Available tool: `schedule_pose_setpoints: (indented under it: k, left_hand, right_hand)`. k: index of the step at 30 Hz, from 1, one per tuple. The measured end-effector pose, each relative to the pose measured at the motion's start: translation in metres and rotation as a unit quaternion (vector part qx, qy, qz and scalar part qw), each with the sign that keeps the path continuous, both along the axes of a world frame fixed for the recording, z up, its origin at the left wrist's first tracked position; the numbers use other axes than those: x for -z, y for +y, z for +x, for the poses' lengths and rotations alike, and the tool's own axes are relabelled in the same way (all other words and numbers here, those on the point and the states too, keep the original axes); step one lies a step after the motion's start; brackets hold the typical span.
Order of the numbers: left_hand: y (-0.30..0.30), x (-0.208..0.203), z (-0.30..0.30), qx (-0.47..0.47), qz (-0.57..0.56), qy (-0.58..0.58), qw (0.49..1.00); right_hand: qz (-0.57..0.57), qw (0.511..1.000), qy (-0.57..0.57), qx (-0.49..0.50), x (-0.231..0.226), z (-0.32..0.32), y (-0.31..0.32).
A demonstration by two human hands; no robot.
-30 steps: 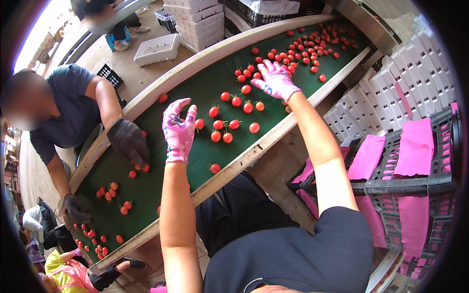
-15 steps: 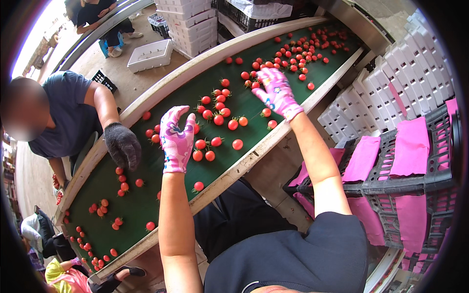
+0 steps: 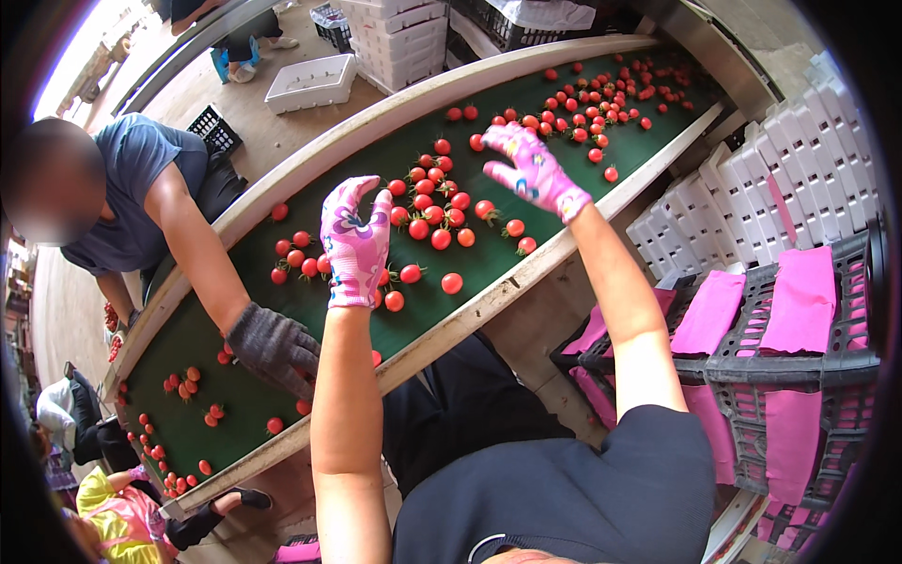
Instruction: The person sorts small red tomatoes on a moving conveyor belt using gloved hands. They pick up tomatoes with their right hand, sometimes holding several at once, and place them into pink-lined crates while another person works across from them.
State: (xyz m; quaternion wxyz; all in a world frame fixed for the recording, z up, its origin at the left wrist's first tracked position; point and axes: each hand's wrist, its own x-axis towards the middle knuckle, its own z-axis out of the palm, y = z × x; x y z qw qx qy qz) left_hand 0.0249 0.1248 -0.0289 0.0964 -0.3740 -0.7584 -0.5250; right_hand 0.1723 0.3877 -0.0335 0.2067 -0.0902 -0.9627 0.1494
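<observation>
Small red tomatoes with green stalks (image 3: 441, 240) lie scattered on a dark green conveyor belt (image 3: 498, 268). On the belt, my left hand (image 3: 355, 240), in a pink flowered glove, stands with fingers curved and thumb apart; nothing shows in its grasp. Several tomatoes lie close against it, partly hidden behind the palm and wrist. Further right, my right hand (image 3: 534, 174), gloved alike, reaches over the belt with fingers stretched and thumb spread. It is nearest to a few tomatoes by its fingertips. Between both hands lies a loose cluster of tomatoes.
Across the belt a person's grey-gloved hand (image 3: 277, 350) reaches in beside my left forearm. Pale rails (image 3: 470, 307) edge the belt. To my right stand stacked white crates (image 3: 742, 188) and black crates (image 3: 794, 371) with pink liners. A white tray (image 3: 310, 85) lies on the far floor.
The other person's grey-gloved hand has reached across the belt toward my left forearm. My right hand has shifted slightly left relative to the belt. The tomatoes between my hands sit closer together.
</observation>
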Motion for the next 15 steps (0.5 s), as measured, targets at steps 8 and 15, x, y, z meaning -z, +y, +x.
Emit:
schedule_pose_setpoints:
  k: [8, 15]
  left_hand:
    - [0.002, -0.003, 0.002, -0.020, -0.003, 0.021, 1.000]
    - [-0.004, -0.005, -0.003, -0.045, -0.029, 0.033, 0.998]
  right_hand:
    - [0.011, 0.968, -0.157, 0.196, 0.023, -0.050, 0.038]
    - [-0.086, 0.966, 0.039, -0.241, 0.002, -0.030, -0.050]
